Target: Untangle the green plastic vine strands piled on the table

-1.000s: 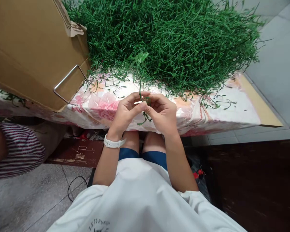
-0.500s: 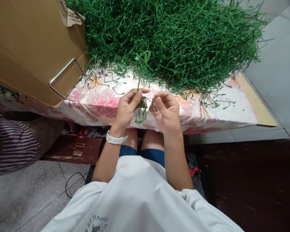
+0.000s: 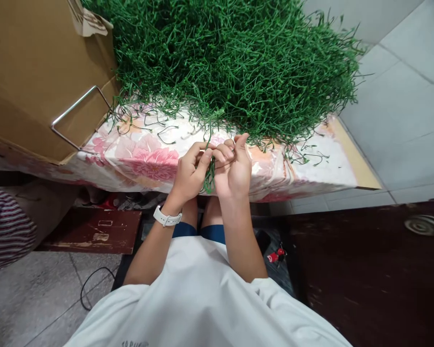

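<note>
Green stems gathered in a small bunch (image 3: 209, 179) are what I have between the two hands, just above the front edge of the desk (image 3: 359, 161). I see the fingers of the left hand (image 3: 191, 172) closed on that bunch, thumb against forefinger, with one stem standing up past the fingertips and the looped ends hanging below them. The right hand (image 3: 235, 169) is right beside it, palm turned partly up, thumb raised and fingers curled in towards the bunch; I can't tell from here whether those fingers grasp a stem or only rest near it. Beyond both sets of fingers lies a big tangled heap of green stems (image 3: 238, 62), and loose strands (image 3: 167, 135) are scattered on the floral cloth (image 3: 144, 161) between the heap and the left fingers. Well to the left of the fingers I get a cardboard box (image 3: 36, 72), with a bent metal wire frame (image 3: 73, 110) at its near lower corner. Nearer to me than the left fingers, a white watch (image 3: 167, 218) circles the left wrist. Farther left and lower than the fingers is another person's striped clothing (image 3: 7, 226), and below and to the right of the right fingers, a small red object (image 3: 274, 256).
</note>
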Available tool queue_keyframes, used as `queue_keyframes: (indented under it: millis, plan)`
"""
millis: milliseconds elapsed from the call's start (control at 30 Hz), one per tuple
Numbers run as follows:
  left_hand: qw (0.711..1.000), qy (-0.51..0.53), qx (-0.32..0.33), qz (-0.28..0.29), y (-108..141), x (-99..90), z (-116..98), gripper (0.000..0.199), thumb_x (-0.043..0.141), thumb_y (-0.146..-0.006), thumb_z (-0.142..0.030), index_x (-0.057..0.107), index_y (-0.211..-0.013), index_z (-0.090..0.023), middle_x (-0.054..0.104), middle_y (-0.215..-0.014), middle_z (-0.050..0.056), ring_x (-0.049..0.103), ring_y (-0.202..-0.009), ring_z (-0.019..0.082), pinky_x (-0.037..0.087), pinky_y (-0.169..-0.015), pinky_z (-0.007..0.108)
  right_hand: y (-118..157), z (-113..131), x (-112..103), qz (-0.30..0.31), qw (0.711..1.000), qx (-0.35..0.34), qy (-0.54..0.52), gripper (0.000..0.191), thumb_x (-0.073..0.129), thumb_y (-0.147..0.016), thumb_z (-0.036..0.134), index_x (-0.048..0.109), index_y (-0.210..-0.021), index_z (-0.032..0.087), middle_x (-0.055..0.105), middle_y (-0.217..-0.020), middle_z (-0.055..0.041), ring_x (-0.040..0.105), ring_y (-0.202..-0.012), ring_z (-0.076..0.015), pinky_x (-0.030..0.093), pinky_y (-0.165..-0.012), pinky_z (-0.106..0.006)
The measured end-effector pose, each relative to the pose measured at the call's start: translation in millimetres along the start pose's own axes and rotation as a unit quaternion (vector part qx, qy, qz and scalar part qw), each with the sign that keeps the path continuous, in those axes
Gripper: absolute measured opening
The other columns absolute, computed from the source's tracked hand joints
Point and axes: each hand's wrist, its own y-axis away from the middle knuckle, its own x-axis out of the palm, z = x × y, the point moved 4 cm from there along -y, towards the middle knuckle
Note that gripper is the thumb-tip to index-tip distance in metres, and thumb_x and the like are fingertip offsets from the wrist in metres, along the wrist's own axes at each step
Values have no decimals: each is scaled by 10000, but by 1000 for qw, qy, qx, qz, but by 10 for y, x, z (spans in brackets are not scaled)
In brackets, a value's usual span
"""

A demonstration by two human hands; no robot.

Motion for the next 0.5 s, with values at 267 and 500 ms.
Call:
queue_keyframes:
  millis: [267,500]
  plan:
    - [992,111,-58,-28,-27,-131,55,440,779,-831,-622,611,-860,-217,381,-510,-91,292,-402,55,192,-388,217,14,187,-177,53,934,-243,256,320,713,-946,506,509,-923,261,354,-661,94,273,-451,-54,251,-415,-184]
    - [974,175,-15,-143,-127,-609,-73,337,823,-842,-516,607,-864,-259,315,-490,-106,289,-376,61,297,-397,234,-158,864,-287,106,844,-388,354,213,692,-975,485,625,-896,299,378,-598,59,302,-435,-101,257,-446,-284]
